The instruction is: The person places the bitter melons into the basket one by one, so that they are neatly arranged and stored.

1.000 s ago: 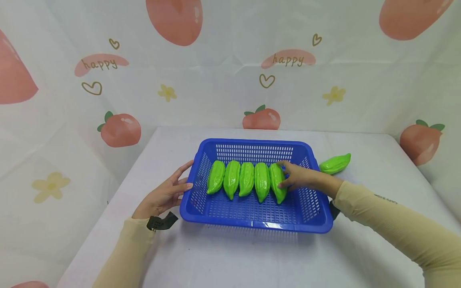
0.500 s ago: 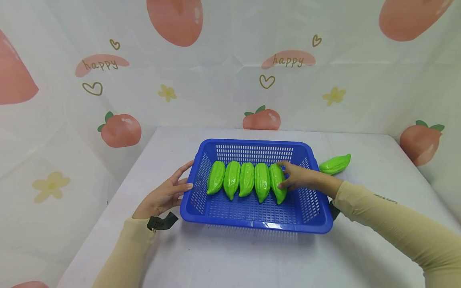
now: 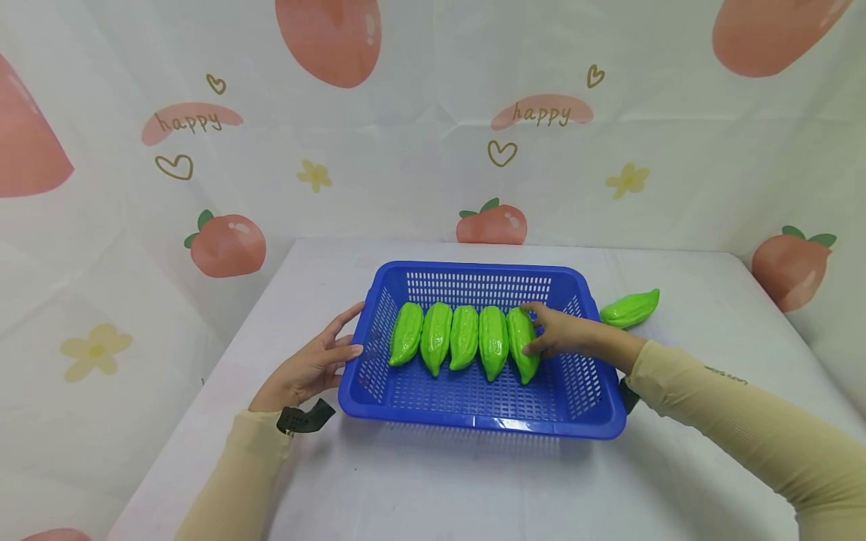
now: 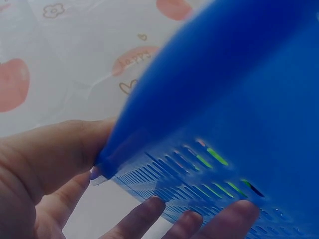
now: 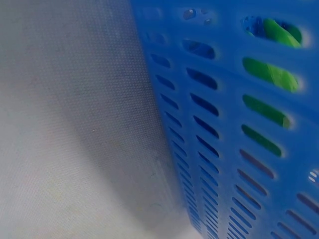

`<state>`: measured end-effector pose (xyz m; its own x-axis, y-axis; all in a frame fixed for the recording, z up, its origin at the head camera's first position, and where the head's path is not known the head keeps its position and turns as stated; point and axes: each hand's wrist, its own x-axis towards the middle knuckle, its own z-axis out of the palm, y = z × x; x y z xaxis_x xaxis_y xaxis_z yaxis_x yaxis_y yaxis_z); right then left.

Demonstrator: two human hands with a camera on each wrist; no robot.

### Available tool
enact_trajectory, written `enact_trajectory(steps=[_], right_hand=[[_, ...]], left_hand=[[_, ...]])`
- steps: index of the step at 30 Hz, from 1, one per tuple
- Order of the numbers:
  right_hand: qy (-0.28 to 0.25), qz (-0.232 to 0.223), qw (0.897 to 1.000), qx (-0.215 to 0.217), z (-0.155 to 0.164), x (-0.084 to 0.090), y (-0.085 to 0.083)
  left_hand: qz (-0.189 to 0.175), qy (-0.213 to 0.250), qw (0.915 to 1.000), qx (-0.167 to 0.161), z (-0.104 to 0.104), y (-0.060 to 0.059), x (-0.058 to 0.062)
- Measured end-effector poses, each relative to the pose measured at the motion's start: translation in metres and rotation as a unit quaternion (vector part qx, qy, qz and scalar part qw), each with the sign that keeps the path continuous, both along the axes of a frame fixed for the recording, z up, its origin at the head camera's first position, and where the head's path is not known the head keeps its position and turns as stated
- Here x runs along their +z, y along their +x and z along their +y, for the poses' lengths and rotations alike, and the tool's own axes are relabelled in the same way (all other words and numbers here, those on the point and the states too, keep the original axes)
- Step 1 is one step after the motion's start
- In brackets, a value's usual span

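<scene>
The gourd (image 3: 522,344) under the right hand (image 3: 564,332) is the last on the right in a row of five green toy gourds lying side by side on the floor of the blue basket (image 3: 473,421), and over the past second nothing about it has shifted: it sits in the same spot at the same angle, with the hand on it as before. That stillness reads as a piece being settled into line, not carried. Its long axis runs from the far wall of the basket toward the near wall, with the pointed tip toward the person and leaning slightly right, nearly parallel to its four neighbours. The right grip is narrow, fingers and thumb curled onto the gourd's right flank. The left hand (image 3: 313,362) has not moved either; its fingers lie straight against the outside of the basket's left wall, as the left wrist view confirms. A sixth gourd (image 3: 631,307) lies on the desk (image 3: 473,488) just outside the basket's far right corner, pointing away and to the right.
</scene>
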<state>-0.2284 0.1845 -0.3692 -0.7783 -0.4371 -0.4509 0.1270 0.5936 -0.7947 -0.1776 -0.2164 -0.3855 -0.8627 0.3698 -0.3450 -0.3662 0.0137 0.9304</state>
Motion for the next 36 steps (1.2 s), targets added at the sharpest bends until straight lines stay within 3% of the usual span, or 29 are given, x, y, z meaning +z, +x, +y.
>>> enact_trajectory(steps=[26,36], right_hand=[[-0.004,0.008,1.000,0.006,0.0018,0.0005,0.0004],[0.024,0.088,0.995,0.026,0.0038,0.0013,0.0001]], left_hand=[[0.002,0.000,1.0000,-0.006,-0.0020,0.0015,0.0001],[0.003,0.002,1.0000,-0.008,-0.0023,0.0026,0.0022]])
